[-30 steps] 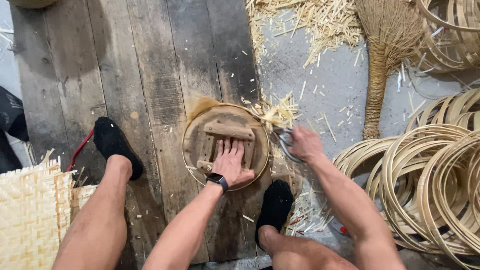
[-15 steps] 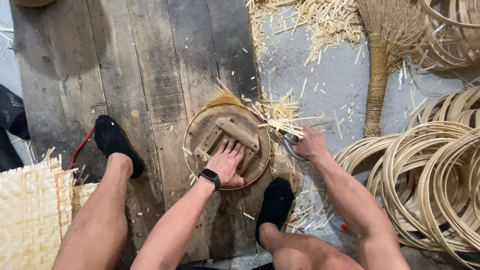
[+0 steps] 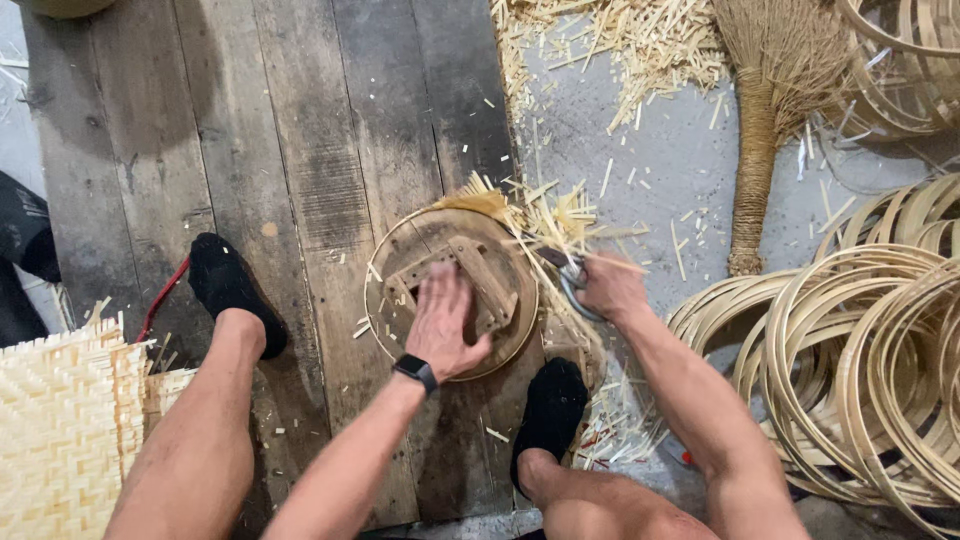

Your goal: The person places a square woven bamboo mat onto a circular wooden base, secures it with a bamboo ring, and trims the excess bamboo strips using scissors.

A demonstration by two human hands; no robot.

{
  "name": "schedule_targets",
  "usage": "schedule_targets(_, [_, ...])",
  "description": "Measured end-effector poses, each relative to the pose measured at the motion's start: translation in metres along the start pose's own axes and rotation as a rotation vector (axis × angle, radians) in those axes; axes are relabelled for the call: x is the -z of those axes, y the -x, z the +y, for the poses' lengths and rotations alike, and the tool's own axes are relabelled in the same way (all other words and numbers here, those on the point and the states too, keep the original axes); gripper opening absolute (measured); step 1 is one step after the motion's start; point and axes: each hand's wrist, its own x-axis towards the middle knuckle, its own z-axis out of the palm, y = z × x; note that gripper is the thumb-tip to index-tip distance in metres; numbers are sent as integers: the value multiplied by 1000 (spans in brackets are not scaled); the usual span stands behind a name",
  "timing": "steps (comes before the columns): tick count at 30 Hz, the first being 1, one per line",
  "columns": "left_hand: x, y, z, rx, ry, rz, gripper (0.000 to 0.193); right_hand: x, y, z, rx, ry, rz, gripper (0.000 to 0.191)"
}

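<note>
- Bamboo-rimmed round form sits on the dark wooden planks, between my two feet and slightly ahead of them.
- My left hand lies flat on top of the form, fingers spread and pointing away from me, palm pressing down on the wooden cross-pieces at its centre.
- Black smartwatch on that wrist, just inside the near rim of the form.
- My right hand is closed around metal shears, just beside the form's right edge, not on it.
- Shear blades point left into the loose bamboo strip ends that stick out from the form's upper right rim; can't tell if the blades are biting a strip or just touching.
- Left foot in black sock is on the planks, well apart from the form on the left.
- Right foot in black sock is near the form's lower right rim, by the plank edge.
- Woven bamboo mat at lower left, beside my left leg.
- Stack of bamboo hoops on the right, near my right forearm.
- Straw hand broom lies on the grey floor beyond my right hand, with bamboo offcuts scattered around it.
</note>
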Motion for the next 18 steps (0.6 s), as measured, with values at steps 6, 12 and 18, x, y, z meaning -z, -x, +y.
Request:
schedule_targets(6, [-24, -34, 53, 618, 464, 84, 134, 0, -21, -35, -42, 63, 29, 63])
schedule_targets(12, [-29, -21, 42, 452, 399, 114, 130, -14, -28, -22, -36, 36, 62, 48])
schedule_targets(18, [-28, -8, 31, 199, 444, 159, 127, -20, 3, 0, -23, -50, 169, 52])
